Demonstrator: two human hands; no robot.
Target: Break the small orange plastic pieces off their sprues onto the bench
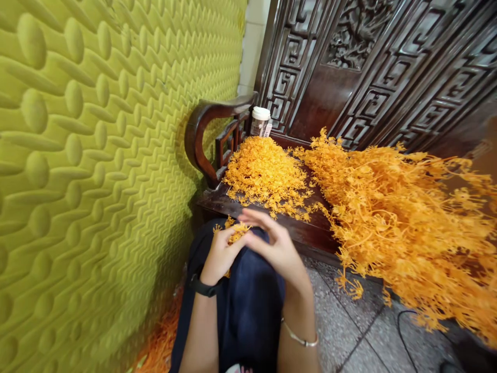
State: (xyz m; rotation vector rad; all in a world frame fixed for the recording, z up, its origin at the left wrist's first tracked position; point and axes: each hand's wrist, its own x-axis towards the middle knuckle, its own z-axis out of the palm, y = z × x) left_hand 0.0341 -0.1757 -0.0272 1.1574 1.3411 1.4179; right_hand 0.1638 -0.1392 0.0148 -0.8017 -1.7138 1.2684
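Low over my dark-clad knees, my left hand (222, 255) is closed around some yellow-orange artificial flower sprigs (237, 232), and their tips poke out past the fingers. My right hand (276, 245) meets it from the other side. Its fingers are stretched out over the sprigs, slightly blurred, with the thumb apart from them and close to the left hand. Just beyond both hands, a heap of loose orange flower pieces (267, 171) lies on the dark wooden bench (322, 235). A large bunch of orange flower stems (392, 207) spreads over the right side.
A clear jar with a white lid (261, 122) stands behind the heap. The bench's curved armrest (198, 134) borders a padded yellow-green wall (97, 155). Orange stems (165, 331) lie low at the left. A black cable (402, 331) runs across the tiled floor (341, 321).
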